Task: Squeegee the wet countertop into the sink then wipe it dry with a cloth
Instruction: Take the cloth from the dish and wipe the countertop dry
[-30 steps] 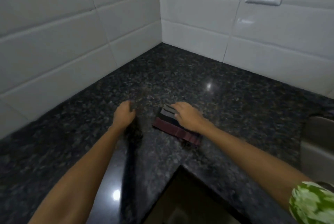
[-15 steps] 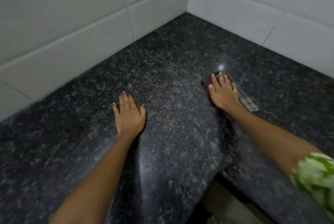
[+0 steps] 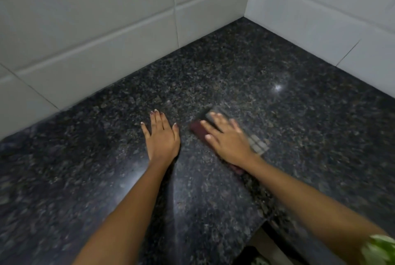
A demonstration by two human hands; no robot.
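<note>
The dark speckled granite countertop (image 3: 245,76) fills the view and runs into a corner of white wall tiles. My left hand (image 3: 161,136) lies flat on the stone, palm down, fingers spread, holding nothing. Just to its right my right hand (image 3: 227,140) presses flat on a folded cloth (image 3: 258,146), maroon along its left edge and grey checked on the right. The hand covers most of the cloth and is blurred. No squeegee is in view. The sink is not visible.
White tiled walls (image 3: 106,25) close the counter at the back left and back right, meeting at the far corner. The counter's front edge makes an inner corner at the bottom right, with floor (image 3: 263,243) below. A green patterned sleeve (image 3: 378,249) shows at the bottom right.
My right hand has slid the cloth left and nearer, close to my left hand. The view has shifted, so the wall corner now sits further right. The left hand stays flat on the counter.
</note>
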